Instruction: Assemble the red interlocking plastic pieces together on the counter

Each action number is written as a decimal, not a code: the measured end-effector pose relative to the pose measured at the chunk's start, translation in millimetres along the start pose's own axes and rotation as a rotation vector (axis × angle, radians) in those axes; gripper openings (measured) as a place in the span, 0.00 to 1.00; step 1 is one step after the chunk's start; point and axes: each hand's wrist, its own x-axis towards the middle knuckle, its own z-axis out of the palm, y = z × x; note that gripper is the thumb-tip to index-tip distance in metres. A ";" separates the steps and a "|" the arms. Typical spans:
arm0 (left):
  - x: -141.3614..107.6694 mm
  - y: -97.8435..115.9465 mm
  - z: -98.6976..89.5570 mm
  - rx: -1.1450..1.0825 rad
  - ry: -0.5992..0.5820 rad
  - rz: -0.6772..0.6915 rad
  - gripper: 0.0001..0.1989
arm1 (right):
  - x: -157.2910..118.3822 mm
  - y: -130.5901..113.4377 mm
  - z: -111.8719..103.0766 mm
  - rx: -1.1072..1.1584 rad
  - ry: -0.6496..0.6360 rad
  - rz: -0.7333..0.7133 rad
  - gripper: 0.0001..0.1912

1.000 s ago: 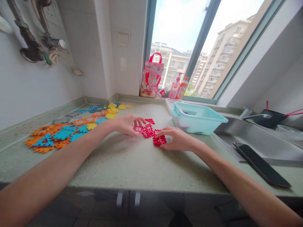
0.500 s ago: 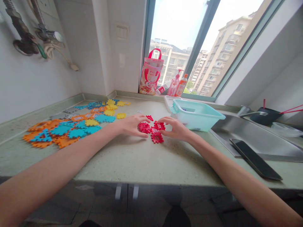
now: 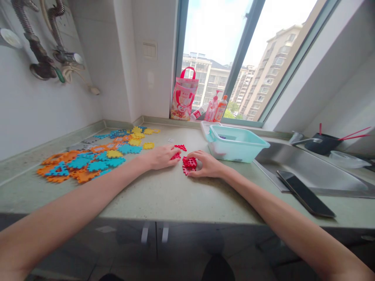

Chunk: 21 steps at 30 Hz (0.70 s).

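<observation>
My left hand [image 3: 162,157] lies on the counter with its fingers curled over red notched plastic building tiles [image 3: 175,156], mostly hidden beneath the fingertips. My right hand [image 3: 208,164] grips a small stack of red square building tiles [image 3: 190,163] between thumb and fingers. The lattice faces and toothed edges of that stack show toward the middle. Just beyond the left fingertips rests another red tile [image 3: 181,148], which neither hand clearly holds. A narrow gap separates the two groups of red tiles.
A heap of orange tiles [image 3: 84,175], blue tiles [image 3: 79,160] and yellow tiles [image 3: 114,153] spreads at left. A mint-green tub [image 3: 234,150] stands behind my right hand. Farther right are a steel sink [image 3: 272,168] and a black phone [image 3: 304,193].
The red tiles, clustered together before, are now split into two groups. My right hand has closed around one stack, and my left hand has drawn the other slightly left.
</observation>
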 end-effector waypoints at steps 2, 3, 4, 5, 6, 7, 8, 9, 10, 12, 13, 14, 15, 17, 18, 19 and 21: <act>-1.0 2.3 -1.4 -0.046 0.042 -0.032 0.20 | -0.9 1.0 0.0 0.026 0.023 0.006 0.27; -1.4 4.0 -1.9 -0.056 0.060 -0.047 0.20 | -1.5 1.7 -0.4 0.041 0.040 0.007 0.28; -1.4 6.1 -2.2 -0.054 0.073 -0.062 0.20 | -2.2 2.4 -1.0 0.052 0.063 0.003 0.29; -1.2 8.6 -2.5 -0.041 0.080 -0.075 0.20 | -2.7 3.2 -1.6 0.059 0.088 -0.006 0.29; -0.8 11.2 -2.6 -0.020 0.085 -0.085 0.19 | -3.1 4.1 -2.2 0.062 0.111 -0.020 0.29; -0.2 14.1 -2.6 0.003 0.089 -0.093 0.18 | -3.4 4.8 -2.8 0.063 0.129 -0.036 0.27; 0.4 17.0 -2.5 0.024 0.093 -0.097 0.18 | -3.5 5.5 -3.4 0.064 0.142 -0.053 0.26; 1.0 19.8 -2.5 0.040 0.098 -0.100 0.17 | -3.5 5.9 -4.0 0.066 0.149 -0.069 0.24; 1.5 22.4 -2.7 0.049 0.104 -0.100 0.16 | -3.6 6.1 -4.6 0.067 0.151 -0.084 0.23; 1.9 26.5 -3.4 0.052 0.120 -0.103 0.15 | -4.0 5.6 -5.9 0.053 0.152 -0.111 0.22; 1.9 27.8 -3.9 0.048 0.130 -0.110 0.15 | -4.5 5.1 -6.6 0.040 0.152 -0.122 0.21; 1.8 28.5 -4.4 0.043 0.142 -0.122 0.14 | -5.0 4.4 -7.2 0.024 0.151 -0.129 0.21; 1.7 28.6 -4.7 0.039 0.154 -0.139 0.14 | -5.5 3.8 -7.6 0.011 0.150 -0.131 0.20; 1.4 27.4 -4.6 0.037 0.171 -0.175 0.14 | -6.4 2.6 -7.6 0.002 0.156 -0.118 0.21; 1.3 26.3 -4.1 0.037 0.171 -0.185 0.15 | -6.5 2.1 -7.2 0.005 0.158 -0.105 0.23; 1.2 25.3 -3.4 0.036 0.167 -0.187 0.15 | -6.4 1.7 -6.7 0.011 0.154 -0.092 0.25; 1.2 24.1 -1.4 0.026 0.155 -0.176 0.15 | -5.6 0.7 -5.8 0.022 0.116 -0.078 0.29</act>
